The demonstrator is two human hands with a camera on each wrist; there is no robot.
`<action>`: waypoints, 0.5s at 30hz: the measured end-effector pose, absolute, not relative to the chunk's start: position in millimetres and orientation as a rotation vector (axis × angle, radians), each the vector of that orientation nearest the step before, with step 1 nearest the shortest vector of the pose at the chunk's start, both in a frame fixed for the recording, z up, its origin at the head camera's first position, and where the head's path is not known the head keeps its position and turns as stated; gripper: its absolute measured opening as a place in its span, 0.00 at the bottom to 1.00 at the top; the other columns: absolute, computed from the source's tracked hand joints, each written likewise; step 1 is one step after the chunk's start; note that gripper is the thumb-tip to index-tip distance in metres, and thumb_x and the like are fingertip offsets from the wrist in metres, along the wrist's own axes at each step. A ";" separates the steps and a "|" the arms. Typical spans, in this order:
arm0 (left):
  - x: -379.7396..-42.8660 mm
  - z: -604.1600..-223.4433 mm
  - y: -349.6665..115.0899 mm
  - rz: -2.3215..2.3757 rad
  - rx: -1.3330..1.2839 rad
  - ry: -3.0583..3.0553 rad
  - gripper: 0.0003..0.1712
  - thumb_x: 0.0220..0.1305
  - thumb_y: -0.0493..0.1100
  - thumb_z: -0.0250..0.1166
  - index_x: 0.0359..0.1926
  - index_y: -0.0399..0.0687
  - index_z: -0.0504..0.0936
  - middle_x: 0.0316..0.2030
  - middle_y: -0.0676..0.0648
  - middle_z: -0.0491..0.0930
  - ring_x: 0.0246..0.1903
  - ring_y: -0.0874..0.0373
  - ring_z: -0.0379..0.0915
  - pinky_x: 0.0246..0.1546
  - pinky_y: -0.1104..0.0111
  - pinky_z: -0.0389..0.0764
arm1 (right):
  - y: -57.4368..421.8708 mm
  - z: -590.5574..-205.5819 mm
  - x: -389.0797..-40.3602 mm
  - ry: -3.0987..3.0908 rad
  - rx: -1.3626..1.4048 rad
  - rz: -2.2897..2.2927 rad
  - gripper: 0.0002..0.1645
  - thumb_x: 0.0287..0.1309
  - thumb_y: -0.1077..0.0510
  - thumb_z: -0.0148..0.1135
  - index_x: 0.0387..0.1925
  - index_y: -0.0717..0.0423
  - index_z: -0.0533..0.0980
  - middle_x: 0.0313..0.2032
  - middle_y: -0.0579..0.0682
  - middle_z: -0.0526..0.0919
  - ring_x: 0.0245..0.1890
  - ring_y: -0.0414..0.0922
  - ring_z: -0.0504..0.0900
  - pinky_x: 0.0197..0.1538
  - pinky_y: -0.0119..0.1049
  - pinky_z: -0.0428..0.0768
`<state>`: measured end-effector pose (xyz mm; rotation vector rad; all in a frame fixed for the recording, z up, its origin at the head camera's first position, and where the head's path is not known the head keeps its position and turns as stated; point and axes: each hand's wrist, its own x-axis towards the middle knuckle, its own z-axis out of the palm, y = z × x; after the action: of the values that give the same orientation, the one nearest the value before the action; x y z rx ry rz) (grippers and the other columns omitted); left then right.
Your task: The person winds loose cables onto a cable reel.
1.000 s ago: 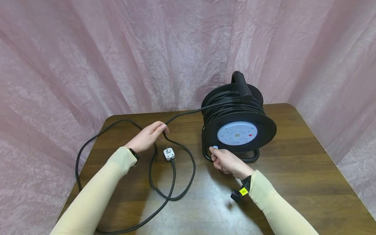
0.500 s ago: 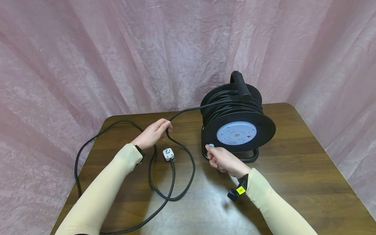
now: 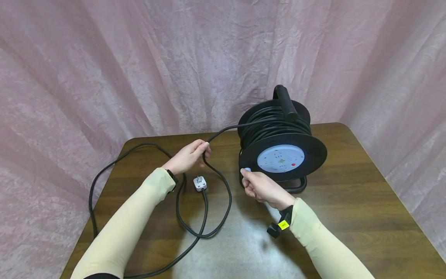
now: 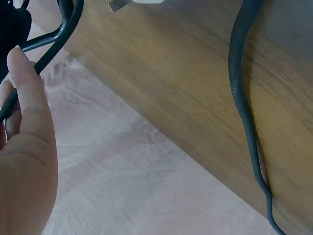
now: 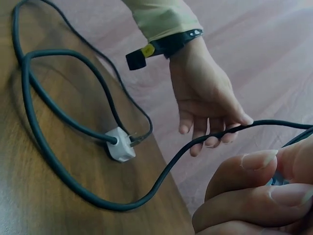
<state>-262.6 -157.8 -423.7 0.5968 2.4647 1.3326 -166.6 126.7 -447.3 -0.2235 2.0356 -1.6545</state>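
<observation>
In the head view, a black cable reel (image 3: 283, 155) stands on the right part of the table, with a pale blue socket panel (image 3: 273, 159) on its front disc. My right hand (image 3: 265, 188) grips the small light-blue crank knob (image 3: 247, 169) at the disc's lower left; the fingers cover most of it. Left of the reel, my left hand (image 3: 191, 155) pinches the black cable (image 3: 226, 130) between thumb and fingers, as the right wrist view also shows. From there the cable runs up to the wound turns. Its white plug (image 3: 200, 183) lies below the left hand, pins facing away.
Loose cable loops (image 3: 228, 211) spread over the left half of the wooden table (image 3: 355, 193). The reel has a black carry handle (image 3: 286, 104) on top and a tubular stand (image 3: 296, 189) below. A pink curtain (image 3: 209, 69) hangs behind the table.
My left hand has slid right along the cable, nearer the reel. The right hand has moved up and left with the knob, and the disc has turned a little clockwise.
</observation>
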 end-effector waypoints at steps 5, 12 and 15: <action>-260.7 -426.1 -154.0 1.288 0.603 2.505 0.29 0.76 0.67 0.41 0.47 0.50 0.73 0.42 0.41 0.77 0.42 0.49 0.75 0.37 0.59 0.84 | 124.9 -441.1 -165.6 2.037 -0.221 -1.670 0.35 0.73 0.32 0.43 0.28 0.59 0.69 0.14 0.47 0.65 0.10 0.40 0.53 0.15 0.30 0.52; -258.5 -433.0 -150.3 1.266 0.595 2.484 0.28 0.77 0.65 0.42 0.46 0.46 0.74 0.46 0.37 0.77 0.46 0.49 0.75 0.44 0.50 0.82 | 122.6 -433.1 -165.9 2.033 -0.216 -1.686 0.36 0.73 0.31 0.43 0.28 0.60 0.69 0.14 0.47 0.65 0.11 0.39 0.53 0.15 0.30 0.51; -257.8 -434.4 -148.5 1.275 0.603 2.458 0.28 0.78 0.62 0.43 0.47 0.43 0.74 0.48 0.35 0.76 0.48 0.48 0.74 0.46 0.49 0.81 | 121.2 -429.2 -166.8 2.024 -0.225 -1.702 0.36 0.73 0.32 0.42 0.28 0.60 0.68 0.14 0.47 0.65 0.11 0.39 0.52 0.15 0.30 0.51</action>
<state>-257.8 -148.5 -434.4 0.6032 2.4583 1.2749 -166.8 121.2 -429.2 -0.2250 2.0242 -1.7021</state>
